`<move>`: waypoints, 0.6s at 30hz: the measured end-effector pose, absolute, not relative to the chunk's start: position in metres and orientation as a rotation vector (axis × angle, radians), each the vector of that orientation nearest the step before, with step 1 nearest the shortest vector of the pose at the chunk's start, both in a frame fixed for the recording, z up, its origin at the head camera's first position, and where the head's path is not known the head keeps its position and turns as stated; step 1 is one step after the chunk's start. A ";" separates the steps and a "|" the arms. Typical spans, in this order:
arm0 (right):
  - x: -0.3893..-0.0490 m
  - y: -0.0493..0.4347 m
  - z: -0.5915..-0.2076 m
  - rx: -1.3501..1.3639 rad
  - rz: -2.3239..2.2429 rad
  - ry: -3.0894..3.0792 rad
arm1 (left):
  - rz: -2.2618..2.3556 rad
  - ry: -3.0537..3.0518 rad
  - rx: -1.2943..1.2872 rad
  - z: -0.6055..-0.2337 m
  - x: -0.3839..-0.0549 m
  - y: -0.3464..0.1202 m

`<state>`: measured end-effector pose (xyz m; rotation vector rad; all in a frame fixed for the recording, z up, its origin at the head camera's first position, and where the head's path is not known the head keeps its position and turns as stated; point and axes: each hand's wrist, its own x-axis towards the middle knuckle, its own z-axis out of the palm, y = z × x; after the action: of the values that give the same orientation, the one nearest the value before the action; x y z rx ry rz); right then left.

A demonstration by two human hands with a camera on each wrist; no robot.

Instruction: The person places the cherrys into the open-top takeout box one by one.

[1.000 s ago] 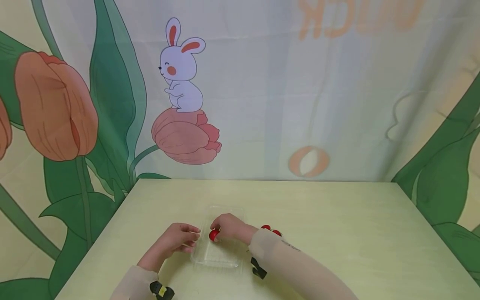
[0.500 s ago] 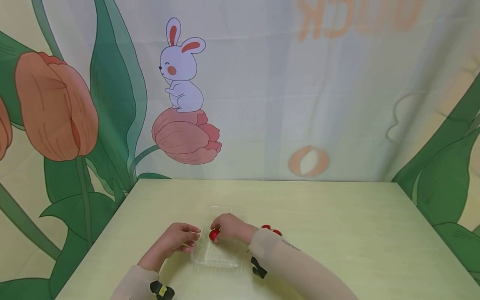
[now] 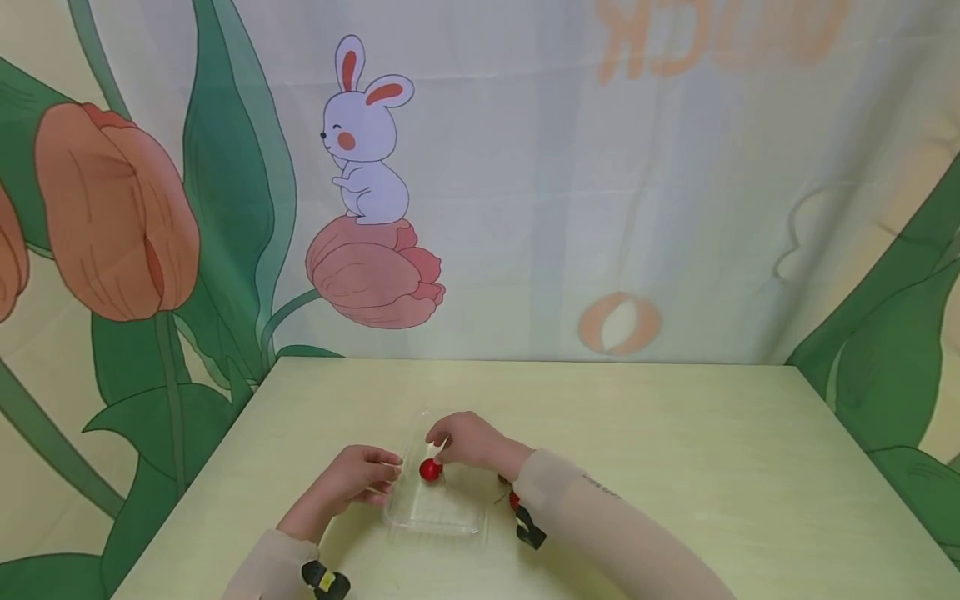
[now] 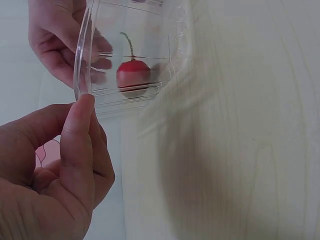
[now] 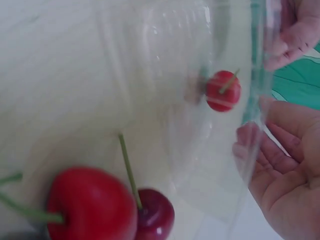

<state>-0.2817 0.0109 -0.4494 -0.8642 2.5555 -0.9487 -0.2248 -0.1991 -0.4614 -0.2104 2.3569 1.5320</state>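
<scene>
Cherry [image 3: 431, 470] just below and left of right grip [image 3: 467, 440], loose and holding nothing, right nearer than left; stem pointing rightward. Inside clear box [image 3: 435, 527], left rim pinched by left grip [image 3: 366, 477]. Farther right, on counter [image 3: 652, 433], other cherries [image 5: 92, 207] with green stems.

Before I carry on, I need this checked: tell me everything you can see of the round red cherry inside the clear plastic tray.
The round red cherry looks smooth, with a thin green stem, slightly curved, rising from its top. It sits upright inside the clear rectangular plastic tray, left of the tray's middle in the head view, seemingly on its floor. The bare right hand is close beside it, not gripping it; whether a fingertip touches it, I cannot tell.
</scene>
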 end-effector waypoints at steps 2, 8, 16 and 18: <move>-0.283 0.016 -0.446 -0.862 -1.011 2.547 | 1.521 2.366 -0.225 -0.461 -0.224 -0.199; -0.284 0.033 -0.439 -0.811 -1.115 2.600 | 1.491 2.387 -0.255 -0.458 -0.223 -0.199; -0.273 0.057 -0.430 -0.760 -1.174 2.676 | 1.492 2.401 -0.248 -0.457 -0.221 -0.197; -0.269 0.062 -0.428 -0.763 -1.190 2.681 | 1.495 2.396 -0.250 -0.458 -0.222 -0.197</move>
<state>-0.2685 0.0625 -0.4285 -0.7634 2.6811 -1.1898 -0.2215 -0.1965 -0.4575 -0.2502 2.3964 1.4951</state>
